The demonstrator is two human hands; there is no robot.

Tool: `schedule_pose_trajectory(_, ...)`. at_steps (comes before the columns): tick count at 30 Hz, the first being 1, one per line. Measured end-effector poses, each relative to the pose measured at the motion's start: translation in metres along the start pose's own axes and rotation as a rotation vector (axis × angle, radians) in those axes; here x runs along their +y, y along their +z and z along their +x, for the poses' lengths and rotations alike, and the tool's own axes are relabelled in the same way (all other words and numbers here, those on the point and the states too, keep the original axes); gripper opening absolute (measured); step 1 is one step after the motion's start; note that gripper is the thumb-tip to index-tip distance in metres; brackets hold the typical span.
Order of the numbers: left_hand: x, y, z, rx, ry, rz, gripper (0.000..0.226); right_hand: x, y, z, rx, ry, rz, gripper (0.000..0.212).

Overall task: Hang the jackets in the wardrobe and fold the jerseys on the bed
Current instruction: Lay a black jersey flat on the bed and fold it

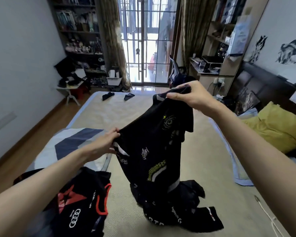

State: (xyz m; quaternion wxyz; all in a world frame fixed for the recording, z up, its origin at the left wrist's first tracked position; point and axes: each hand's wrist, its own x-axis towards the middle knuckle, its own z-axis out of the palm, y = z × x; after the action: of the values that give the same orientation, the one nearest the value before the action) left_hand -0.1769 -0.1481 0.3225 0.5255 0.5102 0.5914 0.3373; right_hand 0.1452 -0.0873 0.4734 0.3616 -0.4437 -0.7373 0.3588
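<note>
I hold a black jersey with yellow-green print (154, 146) up over the bed (120, 115). My right hand (191, 95) grips its upper edge, high and to the right. My left hand (108, 142) pinches its left edge, lower down. The jersey's lower part hangs onto another crumpled black jersey with white lettering (183, 211) lying on the bed. A black jersey with red trim and a red star (80, 200) lies at the near left of the bed.
A blue, grey and white quilt (70, 144) lies on the bed's left side. Yellow pillows (277, 127) sit at the right by the dark headboard. Two small dark items (118, 96) lie at the bed's far end. Shelves, a desk and a barred balcony door stand beyond.
</note>
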Motion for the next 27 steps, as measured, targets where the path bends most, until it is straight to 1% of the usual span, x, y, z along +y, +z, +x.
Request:
schedule_pose_trajectory(3,0.019,-0.022,-0.005,-0.078,0.066,-0.008,0.01,0.008,-0.01,-0.02,-0.122,0.099,-0.186,0.01)
schedule_pose_trajectory(5,0.033,-0.033,-0.011,-0.094,0.125,-0.007,0.009,0.01,-0.003,-0.038,-0.204,0.203,-0.202,0.017)
schedule_pose_trajectory(6,0.039,-0.039,-0.016,-0.105,0.158,-0.003,0.008,0.012,0.005,-0.047,-0.21,0.244,-0.196,0.021)
schedule_pose_trajectory(8,0.05,-0.054,-0.031,-0.139,0.244,0.036,0.007,0.012,0.024,-0.065,-0.152,0.311,-0.172,0.022)
schedule_pose_trajectory(10,0.059,-0.074,-0.05,-0.151,0.332,0.139,0.009,0.008,0.038,-0.087,-0.108,0.384,-0.074,0.022)
schedule_pose_trajectory(12,0.063,-0.099,-0.073,-0.182,0.386,0.223,0.011,-0.007,0.051,-0.112,-0.149,0.415,0.046,0.024)
schedule_pose_trajectory(15,0.062,-0.131,-0.11,-0.24,0.433,0.335,0.018,-0.038,0.065,-0.151,-0.189,0.417,0.157,0.025)
schedule_pose_trajectory(18,0.058,-0.145,-0.143,-0.286,0.504,0.376,0.015,-0.058,0.087,-0.18,-0.153,0.458,0.134,0.033)
schedule_pose_trajectory(19,0.058,-0.144,-0.152,-0.305,0.527,0.387,0.014,-0.062,0.103,-0.186,-0.152,0.469,0.097,0.038)
schedule_pose_trajectory(21,0.059,-0.136,-0.168,-0.373,0.566,0.419,0.013,-0.066,0.157,-0.196,-0.169,0.457,0.078,0.055)
schedule_pose_trajectory(23,0.061,-0.124,-0.177,-0.421,0.613,0.471,0.013,-0.068,0.231,-0.198,-0.253,0.386,0.204,0.069)
schedule_pose_trajectory(24,0.062,-0.119,-0.179,-0.42,0.636,0.505,0.013,-0.071,0.269,-0.196,-0.3,0.363,0.279,0.071)
schedule_pose_trajectory(25,0.064,-0.115,-0.181,-0.415,0.654,0.528,0.012,-0.073,0.302,-0.195,-0.333,0.342,0.307,0.068)
schedule_pose_trajectory(27,0.069,-0.117,-0.185,-0.42,0.663,0.536,0.011,-0.078,0.346,-0.194,-0.324,0.309,0.228,0.055)
